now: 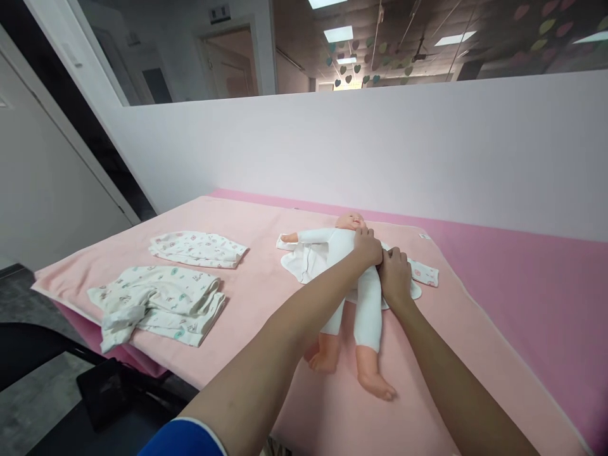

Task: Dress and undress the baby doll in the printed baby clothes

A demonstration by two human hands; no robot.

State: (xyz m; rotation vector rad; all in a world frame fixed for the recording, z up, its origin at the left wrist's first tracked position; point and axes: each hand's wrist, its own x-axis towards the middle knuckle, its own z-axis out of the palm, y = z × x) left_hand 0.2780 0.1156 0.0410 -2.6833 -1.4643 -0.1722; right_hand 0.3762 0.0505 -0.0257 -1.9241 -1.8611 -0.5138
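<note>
A baby doll (349, 297) in a white bodysuit lies on its back on the pink blanket (266, 297), head toward the wall, bare feet toward me. An open printed garment (304, 261) is spread beneath it. My left hand (367, 246) rests on the doll's chest with its fingers curled, closed on the cloth there. My right hand (394, 276) lies beside it at the doll's side, fingers bent and pinching the garment's edge. Both hands touch each other over the torso.
Two folded printed baby garments lie at the left of the blanket: one farther back (197, 248), one nearer the edge (159, 304). A white partition wall (332, 145) stands behind the table. A dark chair (57, 373) sits below the left corner.
</note>
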